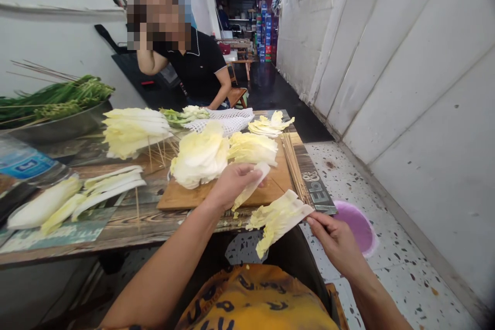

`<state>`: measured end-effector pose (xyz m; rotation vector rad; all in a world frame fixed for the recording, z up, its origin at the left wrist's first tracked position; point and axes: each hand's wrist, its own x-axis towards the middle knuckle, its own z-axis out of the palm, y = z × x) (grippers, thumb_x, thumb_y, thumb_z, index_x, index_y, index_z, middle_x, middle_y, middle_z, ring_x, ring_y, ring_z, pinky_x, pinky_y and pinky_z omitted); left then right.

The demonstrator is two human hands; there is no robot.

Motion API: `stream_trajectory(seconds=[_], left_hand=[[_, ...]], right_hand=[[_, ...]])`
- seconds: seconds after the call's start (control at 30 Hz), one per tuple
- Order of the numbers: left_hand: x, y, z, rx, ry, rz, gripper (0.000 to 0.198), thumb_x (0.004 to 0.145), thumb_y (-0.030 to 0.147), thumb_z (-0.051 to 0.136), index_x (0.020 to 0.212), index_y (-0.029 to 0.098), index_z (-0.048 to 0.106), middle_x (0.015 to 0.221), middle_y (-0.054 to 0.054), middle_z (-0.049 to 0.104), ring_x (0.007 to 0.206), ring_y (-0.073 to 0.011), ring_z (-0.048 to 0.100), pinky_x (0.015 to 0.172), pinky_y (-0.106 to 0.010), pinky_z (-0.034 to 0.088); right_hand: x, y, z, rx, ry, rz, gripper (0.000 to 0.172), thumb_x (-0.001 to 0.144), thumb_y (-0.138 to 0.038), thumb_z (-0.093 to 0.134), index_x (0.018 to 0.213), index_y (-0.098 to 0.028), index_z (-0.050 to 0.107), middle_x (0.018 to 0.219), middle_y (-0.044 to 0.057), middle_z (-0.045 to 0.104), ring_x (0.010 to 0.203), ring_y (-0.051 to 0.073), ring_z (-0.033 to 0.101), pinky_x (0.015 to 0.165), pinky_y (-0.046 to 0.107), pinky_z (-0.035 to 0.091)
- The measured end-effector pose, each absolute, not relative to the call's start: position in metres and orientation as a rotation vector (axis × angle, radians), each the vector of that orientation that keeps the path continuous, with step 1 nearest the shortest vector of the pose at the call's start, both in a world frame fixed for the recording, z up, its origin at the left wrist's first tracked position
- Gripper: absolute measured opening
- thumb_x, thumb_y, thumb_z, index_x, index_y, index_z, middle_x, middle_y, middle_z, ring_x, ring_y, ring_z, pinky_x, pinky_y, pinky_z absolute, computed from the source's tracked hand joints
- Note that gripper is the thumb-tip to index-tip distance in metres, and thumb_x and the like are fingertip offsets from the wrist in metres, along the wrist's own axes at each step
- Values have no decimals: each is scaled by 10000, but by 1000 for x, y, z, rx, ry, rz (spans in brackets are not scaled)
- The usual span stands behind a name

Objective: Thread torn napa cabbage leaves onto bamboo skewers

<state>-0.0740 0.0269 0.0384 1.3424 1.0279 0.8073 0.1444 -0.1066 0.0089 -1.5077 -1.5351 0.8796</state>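
Between the fingers and thumb of my left hand (240,180) is a narrow cabbage leaf strip (249,188), held upright over the front of the wooden cutting board (174,200). Just past the table's front edge, my right hand (336,240) pinches the white stem end of some cabbage leaf pieces (280,216). Their yellow, frilly ends point left; whether a skewer runs through them is hard to make out. Piled on the board are a large heap of cabbage leaves (201,157) and a smaller stack (253,148). Thin wooden skewers (294,165) lie along the board's right side.
Skewered cabbage (135,131) and more leaves (108,191) lie at left, near a plastic bottle (31,162). A metal bowl (58,126) holds skewered greens. Opposite sits a person in a black shirt (204,69). A pink basin (356,227) stands on the floor at right.
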Motion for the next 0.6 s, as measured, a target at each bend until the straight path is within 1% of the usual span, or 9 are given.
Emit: stream_trajectory(seconds=[0.13,0.27,0.37,0.6], left_hand=[[-75,24,32,1198,973,772,341,671,424,716,824,120,703,745,-61,697,673,-154,599,648,-244,415],[-74,22,28,1135,980,794,362,644,432,740,798,106,703,718,-71,686,642,-143,585,621,-237,406],[-73,21,26,1087,982,810,375,624,429,755,810,108,707,718,-73,685,638,-143,585,617,-239,410],[-73,22,30,1006,972,836,377,575,424,786,780,117,711,698,-62,686,621,-130,585,604,-223,409]], right_hand=[[144,-108,10,-1491,-1542,902,336,888,-379,476,1018,-163,697,745,24,659,654,162,564,689,252,468],[143,-107,11,-1466,-1553,915,326,891,-366,482,1038,-165,693,859,37,700,784,185,616,738,247,474],[142,-106,13,-1462,-1561,921,319,893,-360,483,1049,-173,690,924,38,711,838,193,628,757,243,475],[141,-106,15,-1477,-1573,914,317,895,-366,480,1034,-178,694,857,24,709,810,182,634,739,232,485]])
